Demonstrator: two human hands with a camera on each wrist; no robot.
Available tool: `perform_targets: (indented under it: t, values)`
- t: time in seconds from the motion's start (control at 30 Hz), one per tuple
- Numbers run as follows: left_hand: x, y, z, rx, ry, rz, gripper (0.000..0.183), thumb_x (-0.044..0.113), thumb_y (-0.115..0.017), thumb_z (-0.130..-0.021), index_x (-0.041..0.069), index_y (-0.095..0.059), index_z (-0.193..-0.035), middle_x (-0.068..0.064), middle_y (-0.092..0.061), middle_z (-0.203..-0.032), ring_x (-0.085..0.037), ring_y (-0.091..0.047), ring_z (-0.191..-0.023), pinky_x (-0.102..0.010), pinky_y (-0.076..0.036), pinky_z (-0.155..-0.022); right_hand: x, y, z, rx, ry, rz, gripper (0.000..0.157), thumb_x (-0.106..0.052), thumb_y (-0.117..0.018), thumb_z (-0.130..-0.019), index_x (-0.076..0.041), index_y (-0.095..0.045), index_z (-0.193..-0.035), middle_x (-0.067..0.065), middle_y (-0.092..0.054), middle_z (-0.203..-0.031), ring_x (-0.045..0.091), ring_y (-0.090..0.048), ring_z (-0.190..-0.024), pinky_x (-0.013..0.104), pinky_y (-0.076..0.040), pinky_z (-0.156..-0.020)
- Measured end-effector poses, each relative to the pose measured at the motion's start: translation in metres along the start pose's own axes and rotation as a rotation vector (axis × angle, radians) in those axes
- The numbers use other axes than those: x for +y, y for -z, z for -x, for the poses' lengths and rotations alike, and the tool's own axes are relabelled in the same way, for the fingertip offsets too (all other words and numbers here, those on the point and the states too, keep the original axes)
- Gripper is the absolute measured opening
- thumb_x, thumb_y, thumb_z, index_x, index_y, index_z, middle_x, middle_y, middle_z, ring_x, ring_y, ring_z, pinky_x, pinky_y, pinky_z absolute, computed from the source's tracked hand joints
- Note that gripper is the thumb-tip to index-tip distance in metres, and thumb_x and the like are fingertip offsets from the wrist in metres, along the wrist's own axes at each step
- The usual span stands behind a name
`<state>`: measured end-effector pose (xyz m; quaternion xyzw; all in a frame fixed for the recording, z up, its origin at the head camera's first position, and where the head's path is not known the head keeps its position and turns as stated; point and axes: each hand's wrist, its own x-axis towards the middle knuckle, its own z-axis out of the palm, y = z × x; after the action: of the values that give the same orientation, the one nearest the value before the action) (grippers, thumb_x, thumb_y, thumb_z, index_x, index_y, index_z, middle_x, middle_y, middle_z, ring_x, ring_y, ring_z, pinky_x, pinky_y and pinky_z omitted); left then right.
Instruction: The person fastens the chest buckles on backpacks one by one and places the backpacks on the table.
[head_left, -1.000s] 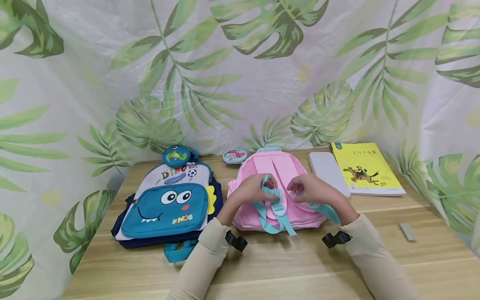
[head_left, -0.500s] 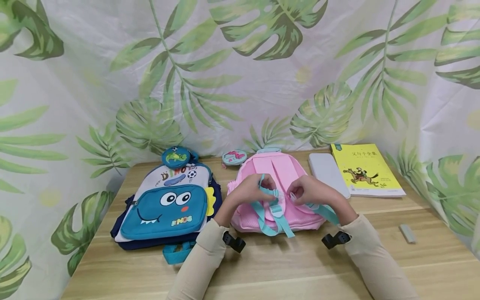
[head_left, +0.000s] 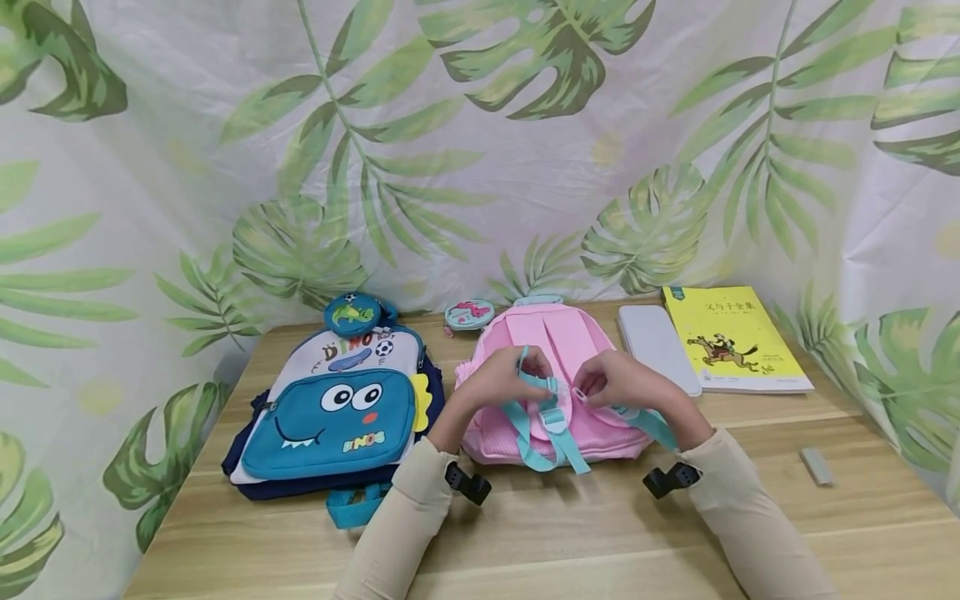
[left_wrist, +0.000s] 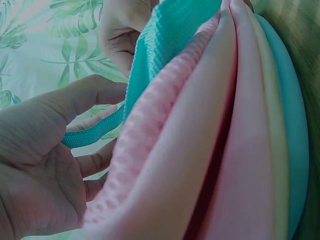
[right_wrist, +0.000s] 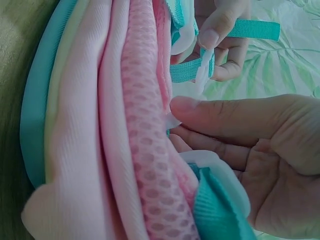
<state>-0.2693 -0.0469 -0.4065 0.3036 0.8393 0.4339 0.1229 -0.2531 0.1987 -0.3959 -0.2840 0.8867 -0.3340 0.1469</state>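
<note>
at the middle of a wood-grain table [head_left: 570,542], the pink backpack [head_left: 558,329] lies with its shoulder straps facing up, between a blue dinosaur backpack [head_left: 330,425] and a white case [head_left: 660,346]. both hands are over its lower part, near each other but apart. the left hand [head_left: 501,379] pinches a white clip [right_wrist: 204,72] threaded on teal webbing [right_wrist: 185,71], the thumb tip pressing on the clip; its lower fingers show a little apart beyond the palm in the left wrist view. the right hand [head_left: 624,379] pinches a small whitish piece [right_wrist: 172,121] between thumb and forefinger, right beside the pink padding; how its remaining fingers lie is partly hidden, so i cannot tell. the clip and the whitish piece do not touch. below the left hand a teal strap [head_left: 532,457] hangs in a loop over the pack's bottom edge, and another teal strap [head_left: 652,425] passes under the right wrist. a round dinosaur pouch [head_left: 354,313] sits at the top of the blue pack, a round teal-edged pouch [head_left: 468,313] just beside the pink one. to the right are a yellow book [head_left: 735,333], next to the case, and a small grey block [head_left: 815,466] nearer the person.
</note>
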Motion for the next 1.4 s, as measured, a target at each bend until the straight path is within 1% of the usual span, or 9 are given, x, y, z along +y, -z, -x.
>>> perform_targets:
  t: [0.23,0.43,0.57,0.7,0.87,0.93,1.13,1.23,1.4]
  values:
    - [0.000,0.001,0.000,0.009,-0.019,0.003,0.019,0.011,-0.082,-0.082,0.009,-0.070,-0.096,-0.005,-0.070,-0.096,-0.010,-0.060,-0.087,-0.021,-0.052,-0.073,-0.001,0.000,0.000,-0.005,0.004,0.020,0.011,0.002,-0.077,-0.083,-0.003,-0.073,-0.092,0.003,-0.067,-0.082,0.012,-0.058,-0.076,0.024,-0.052,-0.069]
    - [0.000,0.001,-0.001,0.023,-0.026,0.004,0.019,0.011,-0.082,-0.082,0.009,-0.070,-0.096,-0.003,-0.070,-0.095,-0.009,-0.060,-0.087,-0.022,-0.051,-0.077,0.003,0.004,0.003,-0.015,0.046,-0.007,0.012,0.002,-0.076,-0.083,-0.002,-0.071,-0.093,0.006,-0.071,-0.088,0.014,-0.065,-0.084,0.028,-0.056,-0.077]
    - [0.002,0.001,0.000,0.027,-0.036,0.003,0.020,0.011,-0.082,-0.082,0.009,-0.070,-0.097,-0.003,-0.070,-0.096,-0.010,-0.061,-0.089,-0.022,-0.051,-0.082,0.004,0.008,0.004,0.001,0.054,-0.009,0.011,0.000,-0.076,-0.085,-0.004,-0.071,-0.094,0.005,-0.072,-0.090,0.015,-0.067,-0.087,0.029,-0.057,-0.079]
    - [0.003,0.001,0.000,0.030,-0.041,0.006,0.020,0.012,-0.083,-0.082,0.009,-0.070,-0.097,-0.003,-0.070,-0.096,-0.010,-0.061,-0.091,-0.024,-0.051,-0.085,0.002,0.011,0.006,0.032,0.047,0.015,0.012,-0.005,-0.078,-0.086,-0.007,-0.074,-0.097,0.003,-0.073,-0.092,0.016,-0.067,-0.089,0.031,-0.057,-0.081]
    - [0.003,0.002,0.000,0.038,-0.047,0.014,0.020,0.014,-0.083,-0.083,0.010,-0.070,-0.097,-0.002,-0.070,-0.096,-0.010,-0.061,-0.091,-0.024,-0.050,-0.086,-0.003,0.016,0.011,0.110,0.069,0.057,0.015,-0.007,-0.079,-0.085,-0.007,-0.078,-0.100,0.002,-0.076,-0.094,0.019,-0.068,-0.090,0.041,-0.058,-0.084]
    - [0.003,0.002,0.000,0.043,-0.053,0.021,0.019,0.015,-0.083,-0.083,0.010,-0.070,-0.096,-0.002,-0.070,-0.096,-0.010,-0.061,-0.091,-0.025,-0.050,-0.085,-0.006,0.017,0.013,0.142,0.072,0.074,0.016,-0.007,-0.079,-0.085,-0.007,-0.079,-0.101,0.003,-0.077,-0.096,0.021,-0.069,-0.091,0.042,-0.058,-0.084]
    - [0.004,0.001,-0.001,0.059,-0.064,0.029,0.018,0.014,-0.083,-0.084,0.009,-0.070,-0.096,-0.004,-0.071,-0.095,-0.011,-0.061,-0.091,-0.025,-0.050,-0.086,-0.010,0.020,0.016,0.195,0.053,0.104,0.019,-0.008,-0.080,-0.085,-0.006,-0.079,-0.104,0.005,-0.078,-0.097,0.020,-0.069,-0.090,0.037,-0.057,-0.080]
    - [0.004,0.001,-0.001,0.069,-0.063,0.022,0.018,0.014,-0.083,-0.083,0.010,-0.071,-0.096,-0.004,-0.071,-0.095,-0.011,-0.062,-0.091,-0.024,-0.050,-0.086,-0.011,0.020,0.017,0.198,0.042,0.106,0.020,-0.008,-0.081,-0.085,-0.005,-0.079,-0.104,0.004,-0.078,-0.096,0.016,-0.068,-0.086,0.034,-0.057,-0.078]
    - [0.005,0.000,-0.002,0.083,-0.056,0.019,0.018,0.015,-0.084,-0.084,0.011,-0.071,-0.096,-0.003,-0.071,-0.095,-0.011,-0.062,-0.092,-0.024,-0.050,-0.087,-0.011,0.019,0.016,0.185,0.030,0.115,0.020,-0.009,-0.082,-0.084,-0.006,-0.080,-0.104,0.003,-0.078,-0.093,0.012,-0.066,-0.083,0.033,-0.056,-0.077]
